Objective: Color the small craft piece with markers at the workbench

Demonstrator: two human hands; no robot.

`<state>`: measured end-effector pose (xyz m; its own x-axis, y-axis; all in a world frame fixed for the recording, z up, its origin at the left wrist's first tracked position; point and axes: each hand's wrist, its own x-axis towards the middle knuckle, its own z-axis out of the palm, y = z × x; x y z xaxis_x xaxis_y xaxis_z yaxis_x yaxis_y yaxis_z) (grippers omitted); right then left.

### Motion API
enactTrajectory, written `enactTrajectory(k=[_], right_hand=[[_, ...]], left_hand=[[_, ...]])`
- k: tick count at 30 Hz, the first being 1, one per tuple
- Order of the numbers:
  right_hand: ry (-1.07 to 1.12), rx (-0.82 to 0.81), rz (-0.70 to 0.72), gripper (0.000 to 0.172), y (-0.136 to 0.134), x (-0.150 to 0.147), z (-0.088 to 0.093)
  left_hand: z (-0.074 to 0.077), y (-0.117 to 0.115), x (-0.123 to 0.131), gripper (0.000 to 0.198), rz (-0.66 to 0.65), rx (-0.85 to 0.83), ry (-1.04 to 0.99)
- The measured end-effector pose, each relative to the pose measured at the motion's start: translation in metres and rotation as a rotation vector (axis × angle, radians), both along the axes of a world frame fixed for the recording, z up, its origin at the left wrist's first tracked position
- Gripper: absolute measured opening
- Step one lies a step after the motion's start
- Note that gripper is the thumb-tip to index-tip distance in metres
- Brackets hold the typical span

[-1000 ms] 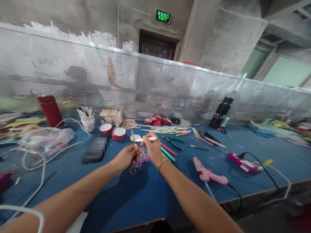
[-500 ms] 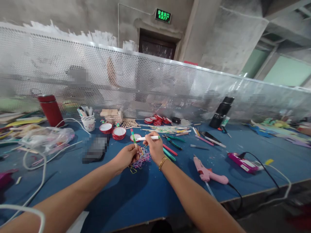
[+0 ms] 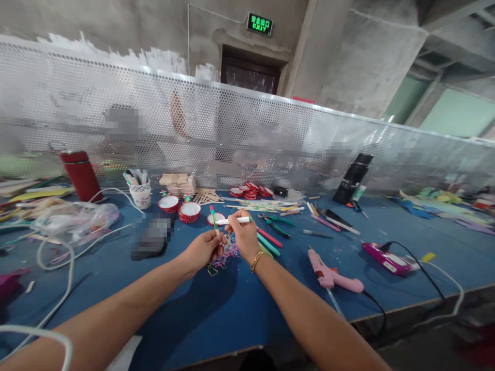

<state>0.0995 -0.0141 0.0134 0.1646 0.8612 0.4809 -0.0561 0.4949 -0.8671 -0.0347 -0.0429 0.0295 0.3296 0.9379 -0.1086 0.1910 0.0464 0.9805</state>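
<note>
Pinched upright in my left hand (image 3: 204, 249) is a wooden craft stick (image 3: 213, 218), coloured red at its top and green below, with bare wood near my fingers. My right hand (image 3: 243, 233) grips a white marker pen (image 3: 237, 220) with a green end. The pen lies almost level, its tip at the green part of the stick. Beneath both hands a tangle of pink, purple and yellow rubber bands (image 3: 229, 251) is spread on the blue table (image 3: 185, 319). A red-rimmed round piece (image 3: 215, 218) shows just behind the stick.
At right lie a pink glue gun (image 3: 328, 273) and a magenta power strip (image 3: 386, 258). Green-handled pliers (image 3: 276, 225) and several pens sit beyond my right hand. Left are a phone (image 3: 152, 239), a cup of markers (image 3: 139, 196) and a red flask (image 3: 81, 178). A perforated metal screen (image 3: 240, 118) stands behind.
The marker's tip has shifted slightly down along the craft stick, and the stick has tilted a little to the right. Both hands keep their hold.
</note>
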Motion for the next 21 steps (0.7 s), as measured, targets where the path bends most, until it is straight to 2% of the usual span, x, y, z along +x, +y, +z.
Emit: enactTrajectory(k=[4, 9, 21], right_hand=[[-0.003, 0.008, -0.047, 0.023, 0.0002, 0.0004, -0.0002], [-0.002, 0.002, -0.007, 0.022, 0.0002, -0.0001, -0.0007], [-0.003, 0.002, -0.037, 0.023, 0.0007, 0.0006, -0.0003]], left_hand=[[0.001, -0.0003, 0.0002, 0.024, 0.004, -0.006, -0.016], [-0.001, 0.0016, -0.0004, 0.025, -0.002, 0.008, -0.017], [-0.0009, 0.0016, -0.001, 0.024, -0.003, -0.008, -0.024]])
